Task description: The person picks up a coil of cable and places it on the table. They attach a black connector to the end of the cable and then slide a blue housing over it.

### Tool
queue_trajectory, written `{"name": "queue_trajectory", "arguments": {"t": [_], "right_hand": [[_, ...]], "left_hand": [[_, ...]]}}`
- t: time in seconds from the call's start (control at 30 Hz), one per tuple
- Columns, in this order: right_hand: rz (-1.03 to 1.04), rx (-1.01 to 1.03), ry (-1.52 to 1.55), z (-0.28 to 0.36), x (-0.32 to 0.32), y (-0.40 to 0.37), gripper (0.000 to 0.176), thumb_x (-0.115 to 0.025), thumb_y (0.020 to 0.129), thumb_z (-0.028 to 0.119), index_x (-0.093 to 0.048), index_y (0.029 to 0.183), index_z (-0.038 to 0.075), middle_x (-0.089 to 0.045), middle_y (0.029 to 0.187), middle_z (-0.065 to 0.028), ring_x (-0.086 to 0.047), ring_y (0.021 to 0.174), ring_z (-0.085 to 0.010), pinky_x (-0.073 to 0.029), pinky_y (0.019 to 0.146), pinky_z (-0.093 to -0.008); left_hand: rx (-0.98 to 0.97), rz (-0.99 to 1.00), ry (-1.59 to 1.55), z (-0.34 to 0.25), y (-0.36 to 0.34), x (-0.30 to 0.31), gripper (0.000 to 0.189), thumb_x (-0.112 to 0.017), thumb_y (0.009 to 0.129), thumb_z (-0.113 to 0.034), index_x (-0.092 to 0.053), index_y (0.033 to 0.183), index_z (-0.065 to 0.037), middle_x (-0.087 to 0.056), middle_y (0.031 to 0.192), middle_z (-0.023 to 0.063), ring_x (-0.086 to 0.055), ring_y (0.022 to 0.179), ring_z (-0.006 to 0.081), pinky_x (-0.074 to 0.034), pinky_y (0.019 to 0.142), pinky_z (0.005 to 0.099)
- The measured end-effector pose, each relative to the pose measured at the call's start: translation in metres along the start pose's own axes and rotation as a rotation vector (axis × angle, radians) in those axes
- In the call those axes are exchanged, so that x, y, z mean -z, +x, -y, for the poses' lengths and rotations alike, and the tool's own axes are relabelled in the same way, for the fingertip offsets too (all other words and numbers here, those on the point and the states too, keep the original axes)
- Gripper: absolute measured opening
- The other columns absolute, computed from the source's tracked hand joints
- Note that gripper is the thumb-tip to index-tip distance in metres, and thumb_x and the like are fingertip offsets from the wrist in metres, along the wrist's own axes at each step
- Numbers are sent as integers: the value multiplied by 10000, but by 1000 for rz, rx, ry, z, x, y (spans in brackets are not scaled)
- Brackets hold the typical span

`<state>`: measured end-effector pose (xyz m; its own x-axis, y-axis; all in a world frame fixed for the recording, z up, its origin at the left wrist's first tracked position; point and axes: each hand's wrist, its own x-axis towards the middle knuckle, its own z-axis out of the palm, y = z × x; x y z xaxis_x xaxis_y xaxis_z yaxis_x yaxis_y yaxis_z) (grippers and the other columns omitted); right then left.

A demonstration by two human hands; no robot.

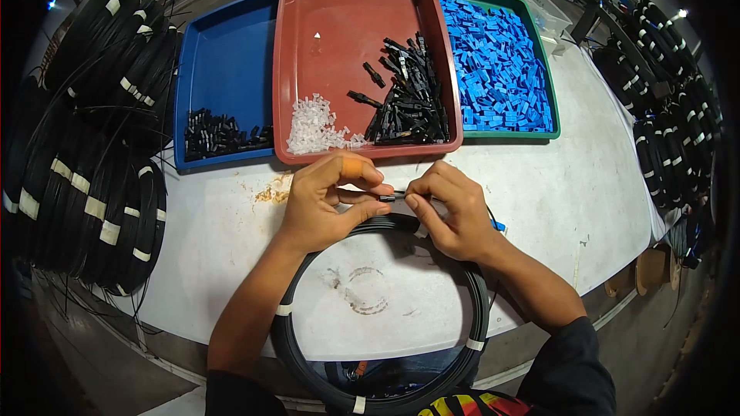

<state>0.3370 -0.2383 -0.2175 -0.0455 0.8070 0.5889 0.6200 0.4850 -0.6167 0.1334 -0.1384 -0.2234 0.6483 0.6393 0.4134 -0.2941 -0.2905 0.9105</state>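
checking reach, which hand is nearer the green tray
Right. The right hand is in front of the green tray, toward its left end; the left hand is farther left, in front of the red tray.

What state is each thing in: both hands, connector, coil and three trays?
Left hand: pinching the black connector
Right hand: pinching thin cable
Black connector: held in left hand
Cable coil: looped, banded with white tape
Blue tray: partly filled
Red tray: partly filled
Green tray: well filled

Short dark sleeves [572, 366], red-and-yellow shirt print [482, 405], orange band [351, 167] on one of the left fingers [373, 176]
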Motion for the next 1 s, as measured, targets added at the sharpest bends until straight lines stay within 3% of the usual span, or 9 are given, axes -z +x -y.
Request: {"name": "queue_trajectory", "arguments": {"t": [0.13, 0.27, 0.37, 0.43, 0.6, 0.67, 1.0], "right_hand": [[-9, 15, -49, 1, -3, -3, 67, -723, 871, 44, -666, 902, 32, -572, 780, -98, -576, 686, -287, -446, 628, -395], [-23, -7, -64, 1, -1, -2, 77, -732, 869, 53, -664, 900, 35, -569, 777, -96, -583, 689, -288, -455, 629, -401], [-2, 13, -118, -2, -2, -5, 90, -736, 867, 63, -680, 934, 40, -612, 819, -96, -587, 695, -288, -458, 631, -409], [-32, 34, -95, 6, -3, 1, 114, -745, 861, 76, -695, 961, 48, -640, 854, -91, -590, 697, -281, -456, 633, -404], [-4, 174, -147, 5, -4, 3, 219, -785, 830, 115, -726, 1037, 73, -704, 929, -71, -610, 722, -254, -447, 643, -379], [81, 195, -183, 5, -1, 0, 333, -833, 766, 71, -731, 1082, 55, -730, 931, -86, -662, 757, -249, -467, 668, -351], [46, 195, -102, 5, -5, 0, 235, -780, 770, 66, -724, 998, 77, -684, 875, -74, -648, 729, -261, -480, 624, -384]], "left_hand": [[-134, 18, 145, -6, 4, -3, 356, -840, 751, 78, -681, 1062, 11, -692, 1104, 127, -741, 1004, 218, -647, 883, 318], [-134, 2, 348, -6, -2, 6, 349, -864, 745, 58, -663, 1026, 4, -738, 1023, 125, -755, 944, 208, -621, 878, 320], [-135, -20, 384, -4, 0, 5, 270, -844, 765, 46, -679, 973, -2, -767, 902, 102, -759, 835, 156, -608, 794, 272], [-220, -64, 415, -1, 1, 4, 236, -837, 767, 14, -707, 963, 1, -757, 815, 67, -751, 739, 131, -592, 644, 235], [-228, -13, 405, -6, 0, 3, 169, -831, 759, 12, -719, 883, -9, -751, 775, 56, -707, 643, 101, -550, 575, 217], [-234, -16, 400, -6, 0, 3, 147, -831, 754, 11, -721, 850, -12, -750, 762, 51, -687, 610, 92, -536, 555, 215], [-230, -18, 404, -9, 0, 2, 107, -822, 726, 4, -723, 761, -18, -737, 721, 58, -661, 570, 107, -511, 533, 227]]}}
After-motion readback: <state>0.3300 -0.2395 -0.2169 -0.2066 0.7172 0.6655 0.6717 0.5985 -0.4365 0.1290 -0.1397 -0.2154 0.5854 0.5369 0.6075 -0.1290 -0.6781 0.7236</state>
